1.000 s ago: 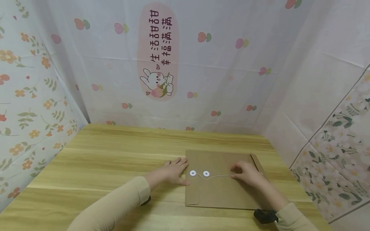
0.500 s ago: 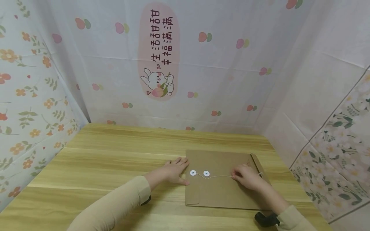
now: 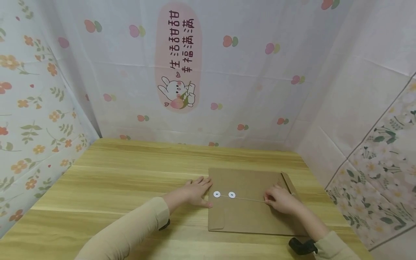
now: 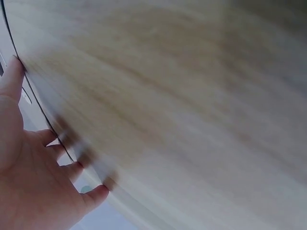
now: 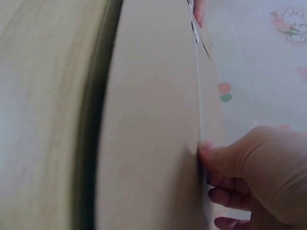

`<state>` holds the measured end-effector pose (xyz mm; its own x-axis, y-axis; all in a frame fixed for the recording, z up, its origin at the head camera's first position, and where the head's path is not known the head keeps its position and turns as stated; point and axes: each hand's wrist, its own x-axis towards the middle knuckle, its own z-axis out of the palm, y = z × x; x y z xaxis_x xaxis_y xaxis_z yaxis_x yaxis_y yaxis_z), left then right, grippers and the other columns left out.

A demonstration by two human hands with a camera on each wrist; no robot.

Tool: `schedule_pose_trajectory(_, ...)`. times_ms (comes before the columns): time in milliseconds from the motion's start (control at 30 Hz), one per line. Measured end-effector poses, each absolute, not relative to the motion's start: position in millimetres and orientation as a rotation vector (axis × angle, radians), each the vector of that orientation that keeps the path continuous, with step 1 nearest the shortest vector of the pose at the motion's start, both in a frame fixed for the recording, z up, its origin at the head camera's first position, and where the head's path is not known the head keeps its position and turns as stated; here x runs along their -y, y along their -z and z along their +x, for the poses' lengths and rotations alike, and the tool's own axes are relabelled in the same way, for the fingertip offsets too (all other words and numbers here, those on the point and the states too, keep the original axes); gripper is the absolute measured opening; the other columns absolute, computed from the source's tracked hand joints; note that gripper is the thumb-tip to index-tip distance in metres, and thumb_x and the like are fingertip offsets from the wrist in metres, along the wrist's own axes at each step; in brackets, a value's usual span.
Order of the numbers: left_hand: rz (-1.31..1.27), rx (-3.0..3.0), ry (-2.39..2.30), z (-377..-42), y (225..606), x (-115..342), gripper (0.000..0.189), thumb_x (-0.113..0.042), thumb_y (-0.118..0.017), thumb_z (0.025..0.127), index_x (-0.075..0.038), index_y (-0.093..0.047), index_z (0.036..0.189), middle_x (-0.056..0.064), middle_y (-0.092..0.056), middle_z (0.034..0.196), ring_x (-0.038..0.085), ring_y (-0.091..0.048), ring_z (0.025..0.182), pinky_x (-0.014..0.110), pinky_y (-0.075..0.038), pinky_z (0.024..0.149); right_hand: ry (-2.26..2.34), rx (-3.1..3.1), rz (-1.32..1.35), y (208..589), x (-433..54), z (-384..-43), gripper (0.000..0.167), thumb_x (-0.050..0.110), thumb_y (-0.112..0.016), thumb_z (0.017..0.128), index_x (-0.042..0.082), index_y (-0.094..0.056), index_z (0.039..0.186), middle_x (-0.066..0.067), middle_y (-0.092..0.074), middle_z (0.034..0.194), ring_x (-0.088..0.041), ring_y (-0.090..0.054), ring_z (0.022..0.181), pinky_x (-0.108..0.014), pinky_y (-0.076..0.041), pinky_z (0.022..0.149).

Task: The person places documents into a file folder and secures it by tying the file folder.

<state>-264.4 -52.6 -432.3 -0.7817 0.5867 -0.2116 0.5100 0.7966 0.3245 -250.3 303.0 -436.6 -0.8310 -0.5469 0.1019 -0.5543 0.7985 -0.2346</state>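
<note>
A brown kraft document envelope point(image 3: 247, 216) lies flat on the wooden table, with two white button discs point(image 3: 232, 195) near its left edge. From the discs a thin pale string point(image 3: 250, 199) runs straight to my right hand point(image 3: 282, 200), which pinches it between thumb and fingers just above the envelope. In the right wrist view, the thumb point(image 5: 216, 155) and curled fingers meet at the string. My left hand point(image 3: 195, 193) rests at the envelope's left edge, its fingers spread and touching that edge. The left wrist view shows the same spread fingers point(image 4: 72, 170) along the edge.
The wooden table point(image 3: 130, 169) reaches back to a printed curtain point(image 3: 243, 79). A floral cloth point(image 3: 386, 162) hangs on the right side and another on the left point(image 3: 39, 108). A black wrist device point(image 3: 302, 246) sits below the right sleeve.
My right hand has moved slightly right and toward me, still pinching the string. The string, slack and bent near the discs before, is now drawn straight. The left hand has stayed in place.
</note>
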Motion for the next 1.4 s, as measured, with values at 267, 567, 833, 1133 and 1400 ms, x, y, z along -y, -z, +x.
schedule_pose_trajectory(267,0.844,-2.685,-0.364,-264.7,434.2,53.1,0.092,-0.059,-0.062,0.083,-0.009,-0.027,0.151,0.005,-0.014,0.159,0.029,-0.010,0.144,0.061,-0.014,0.109,-0.335,3.053,0.867,426.3,-294.6,-256.6,0.024,0.006,-0.065,0.083,0.019,-0.053,0.068,0.011,-0.041,0.063,-0.011,-0.037,0.064,-0.031,-0.031,0.059)
schedule_pose_trajectory(567,0.853,-2.667,-0.385,-262.0,431.7,52.7,0.091,-0.057,-0.062,0.084,-0.007,-0.027,0.151,0.007,-0.015,0.158,0.031,-0.010,0.144,0.061,-0.013,0.109,-0.277,3.070,0.748,430.0,-289.1,-276.6,0.021,0.005,-0.061,0.086,0.017,-0.053,0.070,0.006,-0.044,0.066,-0.015,-0.040,0.065,-0.033,-0.033,0.058)
schedule_pose_trajectory(833,0.855,-2.671,-0.379,-262.2,431.2,52.4,0.091,-0.056,-0.063,0.084,-0.007,-0.026,0.151,0.007,-0.014,0.158,0.031,-0.010,0.144,0.062,-0.013,0.109,-0.348,3.055,0.706,436.4,-282.0,-301.4,0.024,0.005,-0.060,0.090,0.015,-0.050,0.070,0.005,-0.044,0.065,-0.013,-0.041,0.061,-0.031,-0.034,0.055)
schedule_pose_trajectory(1133,0.854,-2.657,-0.390,-261.7,430.6,52.9,0.090,-0.055,-0.062,0.085,-0.007,-0.025,0.151,0.007,-0.013,0.159,0.031,-0.008,0.144,0.061,-0.012,0.109,-0.276,2.985,0.687,444.8,-258.0,-328.8,0.014,0.006,-0.061,0.090,0.012,-0.056,0.079,0.002,-0.051,0.075,-0.016,-0.048,0.069,-0.036,-0.042,0.060)
schedule_pose_trajectory(1400,0.861,-2.662,-0.408,-260.5,429.7,54.3,0.089,-0.054,-0.064,0.085,-0.007,-0.026,0.151,0.008,-0.013,0.159,0.031,-0.009,0.144,0.062,-0.013,0.109,-0.163,2.920,0.641,452.9,-217.7,-349.2,0.009,0.009,-0.062,0.091,0.010,-0.058,0.083,-0.002,-0.057,0.080,-0.025,-0.057,0.080,-0.042,-0.047,0.072)
